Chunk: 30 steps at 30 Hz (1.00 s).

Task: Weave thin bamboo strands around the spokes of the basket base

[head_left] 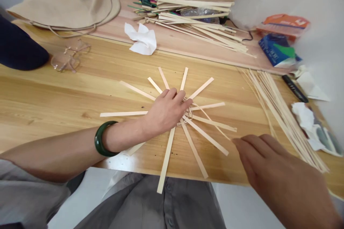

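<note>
Spreading outward on the near half of the wooden counter [53,103], a flat star of about a dozen pale bamboo strips [204,128] is laid out, with one strip overhanging the counter's near edge. At its centre, the strips are bound by a thin looped strand [212,121], whose free end is trailed toward the right. Much of the centre is covered by the left hand [166,111], on whose wrist a dark green bangle [106,138] is worn. The star is pressed down by its fingers [174,96], which are lightly curved and not clenched around anything. The right hand [279,175] is held near and to the right, its fingers [252,146] released and spread, with their tips just beside the strand's end; nothing is seen gripped.

A sheaf of thin bamboo splints [285,118] is laid to the right, beside a black marker [295,88]. Eyeglasses [67,57] are left of the star. Farther back, on a raised pinkish board [188,41], a heap of wider strips [196,3] and crumpled white tissue [141,38] are placed, with a beige cloth bag [61,7] at far left and a blue packet [278,50] at far right.
</note>
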### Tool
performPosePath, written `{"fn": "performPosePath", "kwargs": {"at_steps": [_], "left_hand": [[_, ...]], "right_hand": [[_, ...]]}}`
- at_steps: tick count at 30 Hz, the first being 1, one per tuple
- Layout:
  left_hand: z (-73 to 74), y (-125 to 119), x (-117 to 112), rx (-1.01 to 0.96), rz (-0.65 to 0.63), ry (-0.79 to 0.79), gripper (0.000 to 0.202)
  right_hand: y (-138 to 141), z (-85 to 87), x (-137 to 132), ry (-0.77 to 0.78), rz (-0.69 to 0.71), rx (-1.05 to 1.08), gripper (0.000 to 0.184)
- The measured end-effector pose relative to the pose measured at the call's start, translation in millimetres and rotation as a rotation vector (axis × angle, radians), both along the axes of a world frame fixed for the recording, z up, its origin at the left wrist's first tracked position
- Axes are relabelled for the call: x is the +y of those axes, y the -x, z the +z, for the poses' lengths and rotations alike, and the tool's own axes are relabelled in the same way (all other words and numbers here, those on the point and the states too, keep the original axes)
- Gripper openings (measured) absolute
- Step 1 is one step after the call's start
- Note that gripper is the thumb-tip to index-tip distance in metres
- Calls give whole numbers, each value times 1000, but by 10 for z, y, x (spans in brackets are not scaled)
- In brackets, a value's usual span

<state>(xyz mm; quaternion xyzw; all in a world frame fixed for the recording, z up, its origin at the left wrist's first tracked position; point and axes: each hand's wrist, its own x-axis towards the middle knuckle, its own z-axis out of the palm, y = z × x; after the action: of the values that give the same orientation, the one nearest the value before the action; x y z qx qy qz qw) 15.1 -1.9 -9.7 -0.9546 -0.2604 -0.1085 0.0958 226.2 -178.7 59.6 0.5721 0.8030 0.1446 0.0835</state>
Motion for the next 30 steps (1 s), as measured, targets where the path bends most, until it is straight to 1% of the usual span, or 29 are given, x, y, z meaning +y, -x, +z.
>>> {"fn": "performPosePath", "kwargs": {"at_steps": [2, 3, 5, 7, 10, 12, 14, 16, 19, 21, 23, 27, 30], "left_hand": [[4, 3, -6, 7, 3, -1, 32], [6, 3, -7, 10, 4, -2, 32], [11, 2, -7, 9, 8, -7, 32], [12, -1, -9, 3, 8, -15, 32], [5, -7, -24, 0, -5, -27, 31], [-3, -12, -36, 5, -12, -27, 31], [-6, -15, -37, 8, -10, -22, 32], [9, -13, -19, 12, -9, -3, 31], [80, 17, 45, 29, -27, 65, 33], [152, 56, 99, 40, -45, 135, 40], [223, 103, 149, 31, -54, 218, 44], [317, 189, 222, -27, -53, 420, 33], [357, 242, 277, -76, -77, 520, 28]], "right_hand": [[120, -10, 7, 29, 73, 48, 23], [232, -29, 13, 24, 80, 78, 22], [526, -96, 42, -17, 90, 139, 20], [843, -201, 99, -79, 104, 223, 19], [1197, -384, 195, -113, 62, 299, 23], [1295, -479, 228, -148, 18, 361, 22], [1292, -534, 218, -162, -20, 421, 21], [1228, -555, 168, -153, -48, 459, 22], [1098, -567, 61, -142, -81, 488, 19], [1017, -577, 0, -155, -110, 497, 17], [942, -587, -37, -180, -134, 493, 18], [781, -591, -50, -218, -169, 449, 21], [624, -591, -26, -227, -201, 392, 21]]}}
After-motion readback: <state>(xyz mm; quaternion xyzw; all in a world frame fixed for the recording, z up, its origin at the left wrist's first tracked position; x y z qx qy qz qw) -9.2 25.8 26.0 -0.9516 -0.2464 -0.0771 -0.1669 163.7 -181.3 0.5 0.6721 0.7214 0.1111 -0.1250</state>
